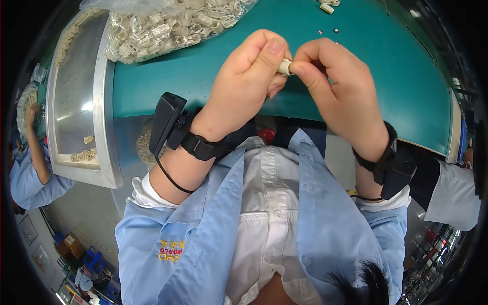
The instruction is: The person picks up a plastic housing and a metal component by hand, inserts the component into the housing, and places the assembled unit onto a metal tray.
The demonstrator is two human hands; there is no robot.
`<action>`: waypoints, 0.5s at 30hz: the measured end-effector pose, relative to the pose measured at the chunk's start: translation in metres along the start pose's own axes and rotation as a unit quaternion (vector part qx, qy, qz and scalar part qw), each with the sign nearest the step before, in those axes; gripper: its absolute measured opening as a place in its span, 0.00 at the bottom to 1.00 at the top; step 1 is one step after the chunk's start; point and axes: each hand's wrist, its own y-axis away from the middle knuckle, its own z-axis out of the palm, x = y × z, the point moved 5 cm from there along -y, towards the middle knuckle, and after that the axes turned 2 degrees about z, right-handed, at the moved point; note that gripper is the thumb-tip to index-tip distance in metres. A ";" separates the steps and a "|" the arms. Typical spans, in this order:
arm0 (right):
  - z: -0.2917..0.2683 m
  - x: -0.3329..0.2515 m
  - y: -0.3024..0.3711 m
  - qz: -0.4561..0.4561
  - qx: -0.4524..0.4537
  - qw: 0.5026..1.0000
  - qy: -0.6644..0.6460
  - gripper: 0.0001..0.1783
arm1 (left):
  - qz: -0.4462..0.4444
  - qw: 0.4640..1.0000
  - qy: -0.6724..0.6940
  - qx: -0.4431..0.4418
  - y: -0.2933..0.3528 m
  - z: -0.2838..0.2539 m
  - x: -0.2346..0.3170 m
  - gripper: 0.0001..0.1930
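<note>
A small cream plastic housing (284,67) is gripped in my left hand (251,76), its end sticking out past the thumb. The thumb and forefinger of my right hand (338,84) are pinched together at that end of the housing. Whatever lies between those right fingertips is too small or too hidden to tell. Both hands are raised over the near part of the green tabletop (213,89).
A clear plastic bag (168,30) of cream housings lies at the far left. Beside it stands a metal-framed tray (104,101) with rows of housings. Small metal pieces (336,31) and loose housings (327,8) lie far right. Another person's arm (38,147) shows at the left.
</note>
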 end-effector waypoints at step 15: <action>0.010 0.007 0.008 0.152 0.022 0.983 -0.106 0.06 | 0.059 0.995 -0.082 0.019 0.002 0.002 0.002 0.12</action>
